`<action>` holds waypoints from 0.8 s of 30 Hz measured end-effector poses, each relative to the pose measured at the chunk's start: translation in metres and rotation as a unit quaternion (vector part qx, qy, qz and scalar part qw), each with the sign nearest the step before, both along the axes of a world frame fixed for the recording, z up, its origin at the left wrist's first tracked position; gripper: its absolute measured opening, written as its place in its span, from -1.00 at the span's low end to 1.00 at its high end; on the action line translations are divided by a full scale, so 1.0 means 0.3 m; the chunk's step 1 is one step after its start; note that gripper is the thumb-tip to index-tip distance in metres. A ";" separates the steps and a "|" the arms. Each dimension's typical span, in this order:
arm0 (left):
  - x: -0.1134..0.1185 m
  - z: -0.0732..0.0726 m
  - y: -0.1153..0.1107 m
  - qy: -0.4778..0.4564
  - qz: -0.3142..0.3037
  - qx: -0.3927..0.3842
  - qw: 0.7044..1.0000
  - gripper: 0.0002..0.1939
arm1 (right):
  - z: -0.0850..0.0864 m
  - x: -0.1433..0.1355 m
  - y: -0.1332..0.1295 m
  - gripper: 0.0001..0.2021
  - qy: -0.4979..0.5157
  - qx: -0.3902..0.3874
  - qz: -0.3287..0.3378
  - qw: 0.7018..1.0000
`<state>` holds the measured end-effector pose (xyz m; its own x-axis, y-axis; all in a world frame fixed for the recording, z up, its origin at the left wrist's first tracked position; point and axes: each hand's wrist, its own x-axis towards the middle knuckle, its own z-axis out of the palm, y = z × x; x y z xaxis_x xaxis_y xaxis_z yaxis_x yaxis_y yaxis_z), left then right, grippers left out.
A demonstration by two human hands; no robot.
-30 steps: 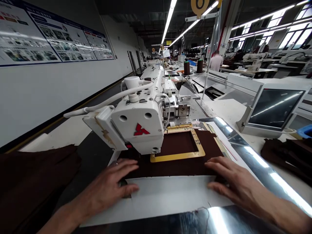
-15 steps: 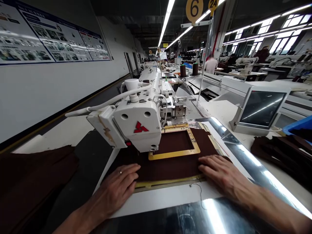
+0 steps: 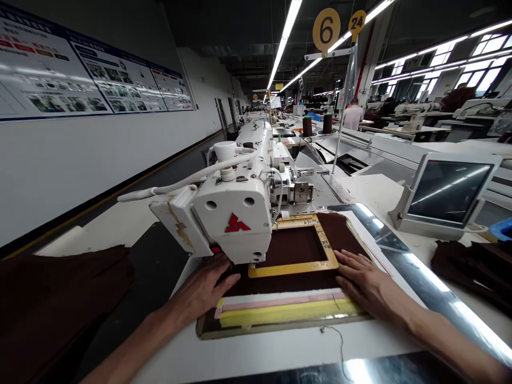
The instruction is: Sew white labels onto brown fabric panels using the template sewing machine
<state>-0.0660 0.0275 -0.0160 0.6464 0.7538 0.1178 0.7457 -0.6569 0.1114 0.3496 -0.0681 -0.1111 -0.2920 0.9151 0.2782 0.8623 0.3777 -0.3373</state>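
My left hand lies flat on the dark brown fabric, its thumb spread and its fingertips partly hidden by the sewing machine head. Fingers stretched out, my right hand presses the fabric's right side, beside the corner of a yellow clamp frame. That frame rests on the cloth, with brown fabric showing inside it. Under the cloth is a template board; yellow, pink and white strips show along its near side. The needle area is hidden behind the head.
A control screen stands on the right, near a pile of dark fabric and a blue bin. More brown fabric lies at the left. A loose thread trails in front. A person is far back.
Both hands have moved forward over the board, and the fabric has slid away from me, baring the coloured strips at the near side. The camera view has shifted slightly.
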 end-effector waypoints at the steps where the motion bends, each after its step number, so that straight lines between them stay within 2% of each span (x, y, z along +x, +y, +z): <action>1: -0.001 -0.002 -0.003 -0.002 0.001 0.000 1.000 -0.67 | -0.006 0.002 0.000 -0.56 -0.003 0.009 -0.005 1.000; 6: -0.061 -0.052 -0.058 0.010 0.037 0.015 0.999 -0.45 | -0.050 0.009 -0.039 -0.56 -0.015 0.046 -0.041 0.998; 10: -0.099 -0.074 -0.110 0.027 0.011 -0.005 1.000 -0.50 | -0.059 0.021 -0.050 -0.55 -0.025 0.052 -0.024 0.998; 14: -0.123 -0.075 -0.152 0.024 -0.017 -0.002 1.000 -0.49 | -0.046 0.026 -0.062 -0.55 -0.020 0.069 -0.018 0.997; 18: -0.142 -0.066 -0.191 0.030 -0.030 0.036 0.998 -0.45 | -0.036 0.021 -0.082 -0.55 -0.022 0.081 -0.011 0.996; 21: -0.136 -0.048 -0.214 0.056 -0.042 0.066 0.995 -0.48 | -0.037 0.021 -0.093 -0.56 -0.021 0.082 -0.003 0.996; 24: -0.115 -0.037 -0.235 0.044 -0.025 0.047 0.998 -0.48 | -0.036 0.031 -0.110 -0.55 -0.025 0.091 0.008 0.995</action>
<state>-0.1005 -0.0430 -0.0270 0.6946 0.7080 0.1276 0.7154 -0.6985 -0.0182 0.3588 -0.1011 -0.1218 -0.3233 0.8457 0.4245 0.8695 0.4425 -0.2194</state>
